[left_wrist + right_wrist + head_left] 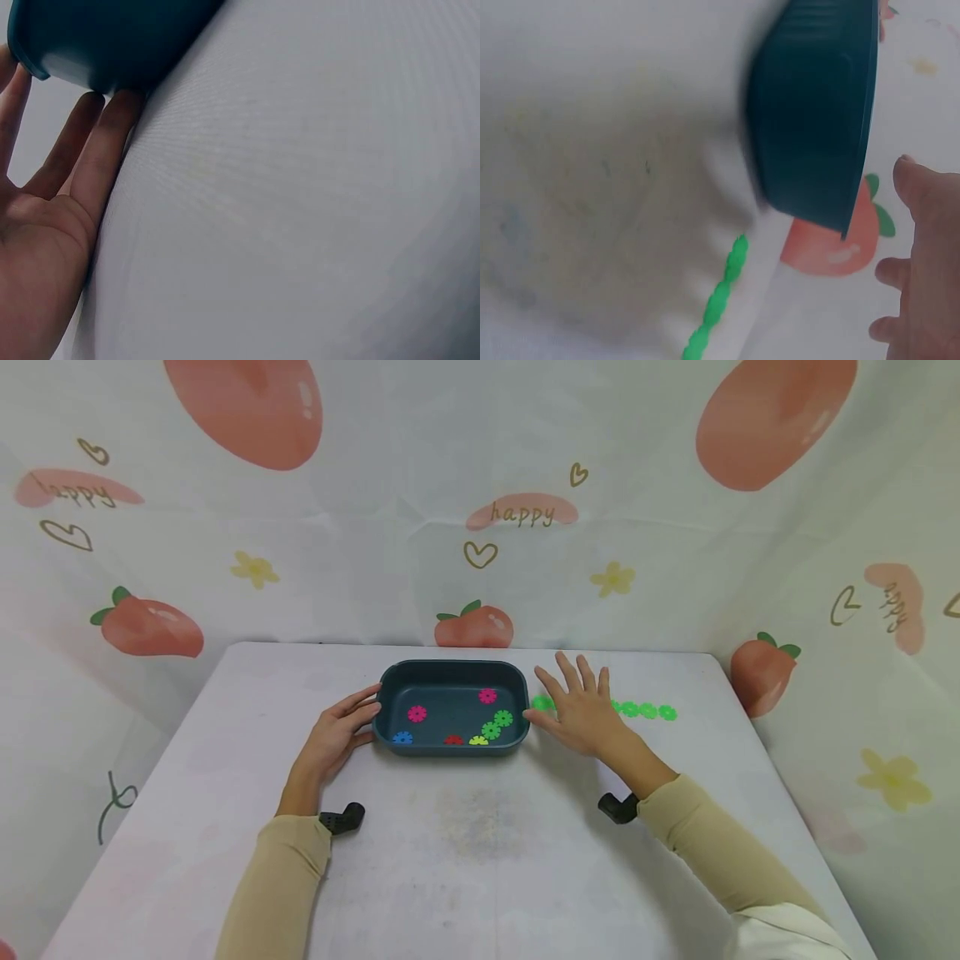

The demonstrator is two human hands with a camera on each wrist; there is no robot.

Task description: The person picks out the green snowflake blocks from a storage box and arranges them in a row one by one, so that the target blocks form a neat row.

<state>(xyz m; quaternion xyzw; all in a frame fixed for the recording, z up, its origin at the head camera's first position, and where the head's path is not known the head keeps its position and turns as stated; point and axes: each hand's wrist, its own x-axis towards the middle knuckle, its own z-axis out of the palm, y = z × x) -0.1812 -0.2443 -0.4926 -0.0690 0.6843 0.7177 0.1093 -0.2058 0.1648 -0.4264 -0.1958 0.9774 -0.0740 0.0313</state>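
A dark teal rectangular basin (450, 750) sits toward the back of the table, holding several flower-shaped plastic discs. Among them are a pink disc (417, 714), a blue disc (402, 737), a red disc (453, 740), a yellow disc (478, 740) and linked green discs (491, 730). My left hand (337, 735) touches the basin's left end with nearly straight fingers; the left wrist view shows its fingertips against the basin wall (97, 45). Fingers spread, my right hand (581, 714) hovers by the right end, thumb tip close to the rim. It partly hides a row of green discs (648, 711).
The green row lies on the white table (465, 860), right of the basin, and also shows in the right wrist view as a green strip (716, 304). Behind the table hangs a printed cloth (390, 552). Each wrist carries a black camera mount (345, 818).
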